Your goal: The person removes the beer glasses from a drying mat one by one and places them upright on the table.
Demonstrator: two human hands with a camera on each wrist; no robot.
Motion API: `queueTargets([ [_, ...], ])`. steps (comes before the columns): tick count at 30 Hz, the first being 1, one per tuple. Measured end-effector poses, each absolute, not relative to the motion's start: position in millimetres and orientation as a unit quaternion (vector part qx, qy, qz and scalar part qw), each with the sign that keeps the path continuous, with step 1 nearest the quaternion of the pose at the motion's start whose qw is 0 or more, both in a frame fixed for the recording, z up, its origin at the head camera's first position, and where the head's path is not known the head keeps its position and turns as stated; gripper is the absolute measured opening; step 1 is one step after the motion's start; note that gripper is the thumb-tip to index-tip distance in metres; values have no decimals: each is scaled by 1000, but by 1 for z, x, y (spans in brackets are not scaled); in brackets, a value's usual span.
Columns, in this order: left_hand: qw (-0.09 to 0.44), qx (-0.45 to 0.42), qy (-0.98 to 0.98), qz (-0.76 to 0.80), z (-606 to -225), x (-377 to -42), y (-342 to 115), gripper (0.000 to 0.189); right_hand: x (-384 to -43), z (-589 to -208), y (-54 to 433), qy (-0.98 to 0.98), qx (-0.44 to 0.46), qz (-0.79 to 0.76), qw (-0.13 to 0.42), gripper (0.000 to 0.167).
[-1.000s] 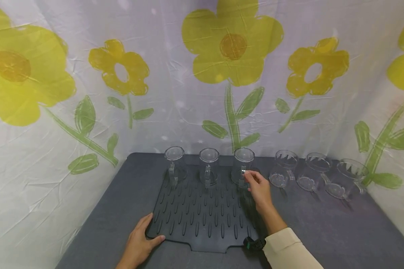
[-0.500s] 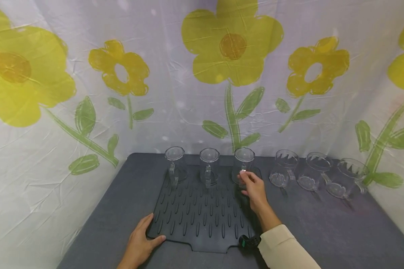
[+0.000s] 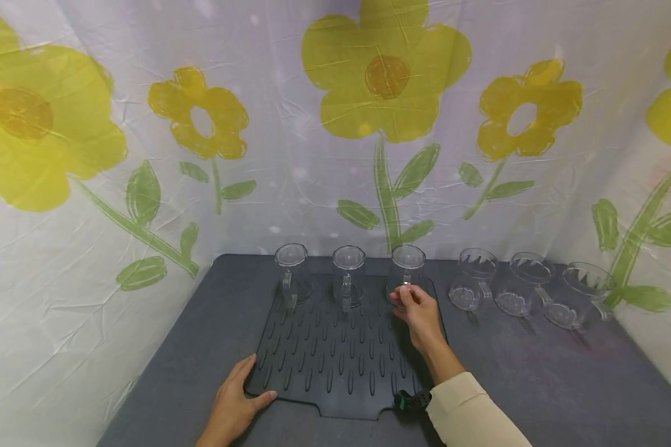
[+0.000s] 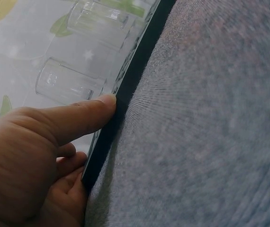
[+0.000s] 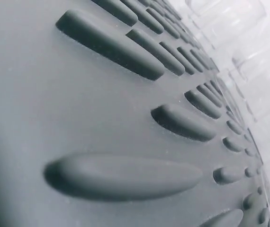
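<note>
A black ribbed drying mat [image 3: 343, 366] lies on the table. At its near left corner my left hand [image 3: 232, 400] rests with extended fingers along the side; its thumb [image 4: 85, 116] presses the front edge in the left wrist view. Three clear glass mugs stand upside down along the mat's far end: a left mug [image 3: 292, 270], a middle mug [image 3: 349, 270] and a right mug [image 3: 408, 264]. My right hand [image 3: 422, 313] pinches the right mug's handle between thumb and fingers, partly hiding its lower part. The right wrist view shows mainly the mat's ridges [image 5: 125, 177].
Right of the mat, three more clear mugs stand upright in a row: a near one [image 3: 471, 292], a central one [image 3: 517, 295] and an outer one [image 3: 573, 304]. A flower-printed curtain [image 3: 291, 174] hangs behind the grey table [image 3: 168, 372].
My right hand has shifted slightly left, its fingers now closer around the right mug's handle. The left hand and the mugs stay about where they were.
</note>
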State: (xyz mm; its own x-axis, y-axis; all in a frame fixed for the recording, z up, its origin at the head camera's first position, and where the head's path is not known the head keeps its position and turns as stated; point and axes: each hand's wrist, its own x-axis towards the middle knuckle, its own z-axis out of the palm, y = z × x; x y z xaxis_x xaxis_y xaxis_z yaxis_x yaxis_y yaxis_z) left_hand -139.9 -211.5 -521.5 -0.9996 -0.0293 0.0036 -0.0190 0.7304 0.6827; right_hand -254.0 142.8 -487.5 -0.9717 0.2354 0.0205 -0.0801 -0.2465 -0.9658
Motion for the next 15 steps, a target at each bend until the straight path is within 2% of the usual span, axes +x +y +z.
queueTargets([
  [15,4,16,-928,-372,-521,-140,-211,94,-235,-476,155,-661,-43,741,108,21],
])
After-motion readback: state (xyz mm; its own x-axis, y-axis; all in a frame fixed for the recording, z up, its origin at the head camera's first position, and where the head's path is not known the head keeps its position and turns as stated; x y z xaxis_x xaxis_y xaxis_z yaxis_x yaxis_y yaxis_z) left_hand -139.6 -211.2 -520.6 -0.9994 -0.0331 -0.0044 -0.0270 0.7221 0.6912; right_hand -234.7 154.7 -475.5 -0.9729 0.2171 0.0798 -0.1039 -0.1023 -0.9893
